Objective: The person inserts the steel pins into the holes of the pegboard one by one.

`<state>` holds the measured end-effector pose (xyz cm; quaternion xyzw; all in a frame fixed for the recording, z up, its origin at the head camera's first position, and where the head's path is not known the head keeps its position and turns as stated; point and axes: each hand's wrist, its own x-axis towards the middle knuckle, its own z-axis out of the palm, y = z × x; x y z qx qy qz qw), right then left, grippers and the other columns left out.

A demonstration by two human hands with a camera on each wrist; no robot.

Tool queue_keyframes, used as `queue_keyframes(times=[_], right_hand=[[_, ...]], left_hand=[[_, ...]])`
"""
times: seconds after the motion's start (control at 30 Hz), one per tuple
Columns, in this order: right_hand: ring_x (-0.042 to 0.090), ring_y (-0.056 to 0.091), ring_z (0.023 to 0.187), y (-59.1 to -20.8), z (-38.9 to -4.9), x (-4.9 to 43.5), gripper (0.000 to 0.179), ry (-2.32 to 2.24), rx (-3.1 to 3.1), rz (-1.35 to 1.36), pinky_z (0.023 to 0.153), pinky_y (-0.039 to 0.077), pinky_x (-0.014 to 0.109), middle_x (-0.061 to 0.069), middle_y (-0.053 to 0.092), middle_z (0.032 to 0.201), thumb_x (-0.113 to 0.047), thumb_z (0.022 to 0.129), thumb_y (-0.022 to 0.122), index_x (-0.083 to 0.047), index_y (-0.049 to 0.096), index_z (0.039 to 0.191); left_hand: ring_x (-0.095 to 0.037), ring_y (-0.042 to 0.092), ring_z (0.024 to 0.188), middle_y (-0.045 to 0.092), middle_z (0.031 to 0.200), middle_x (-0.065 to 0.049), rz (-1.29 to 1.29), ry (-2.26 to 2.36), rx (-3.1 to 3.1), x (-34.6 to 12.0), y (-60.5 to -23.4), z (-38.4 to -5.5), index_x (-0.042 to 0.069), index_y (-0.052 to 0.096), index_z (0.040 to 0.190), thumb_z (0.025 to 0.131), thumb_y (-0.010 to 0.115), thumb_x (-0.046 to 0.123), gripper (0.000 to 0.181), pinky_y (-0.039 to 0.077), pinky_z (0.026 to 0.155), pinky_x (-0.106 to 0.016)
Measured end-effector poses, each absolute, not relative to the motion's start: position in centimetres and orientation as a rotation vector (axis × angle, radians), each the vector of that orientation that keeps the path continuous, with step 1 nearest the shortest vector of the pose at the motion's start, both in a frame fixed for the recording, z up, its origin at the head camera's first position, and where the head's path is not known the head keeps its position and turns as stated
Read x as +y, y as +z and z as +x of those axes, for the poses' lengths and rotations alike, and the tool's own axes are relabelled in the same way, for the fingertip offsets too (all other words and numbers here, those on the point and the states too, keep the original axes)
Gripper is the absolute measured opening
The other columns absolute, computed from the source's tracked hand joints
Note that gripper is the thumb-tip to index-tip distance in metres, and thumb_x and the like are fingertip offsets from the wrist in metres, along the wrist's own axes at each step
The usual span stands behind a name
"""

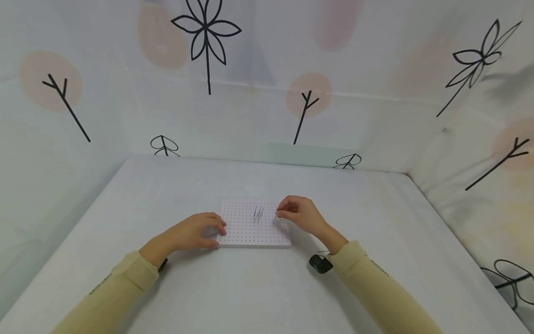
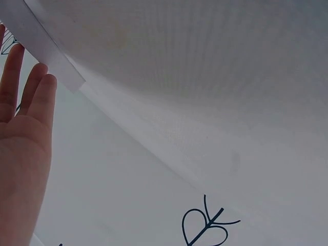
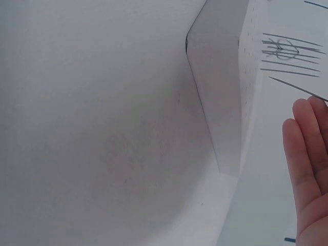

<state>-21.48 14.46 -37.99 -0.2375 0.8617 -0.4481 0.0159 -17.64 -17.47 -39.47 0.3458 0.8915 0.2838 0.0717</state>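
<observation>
A white board [image 1: 250, 239] dotted with rows of small holes lies flat on the table. Several thin dark needle-like pins [image 1: 258, 214] stand out of its upper face, side by side in the right wrist view. My left hand [image 1: 193, 232] rests against the board's left edge, its fingers nearly straight along the side and the thumb by the near corner. Over the right part of the board, my right hand [image 1: 302, 215] pinches another thin pin [image 3: 294, 88] between thumb and forefinger. That pin slants, its free end pointing towards the board's face.
The table [image 1: 200, 297] has a white cover. Pale cloth walls [image 1: 250, 120] with black leaf and twig drawings rise at the back and both sides. A black wrist camera [image 1: 320, 264] hangs under the right sleeve, above the table.
</observation>
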Motion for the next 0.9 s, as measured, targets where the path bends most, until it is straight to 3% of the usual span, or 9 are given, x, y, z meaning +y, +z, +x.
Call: queue_keyframes(times=[0.9], right_hand=[[0.013, 0.062, 0.074, -38.0, -22.0, 12.0, 0.006, -1.393, 2.650, -0.730, 0.069, 0.052, 0.026, 0.000, 0.064, 0.080, -0.006, 0.080, 0.072, -0.006, 0.066, 0.083]], left_hand=[[-0.020, 0.051, 0.112, 0.058, 0.114, 0.001, 1.069, 0.871, 2.675, -17.5, -39.5, -17.7, 0.017, 0.067, 0.097, 0.078, 0.074, 0.013, 0.021, 0.039, 0.097, -0.042]])
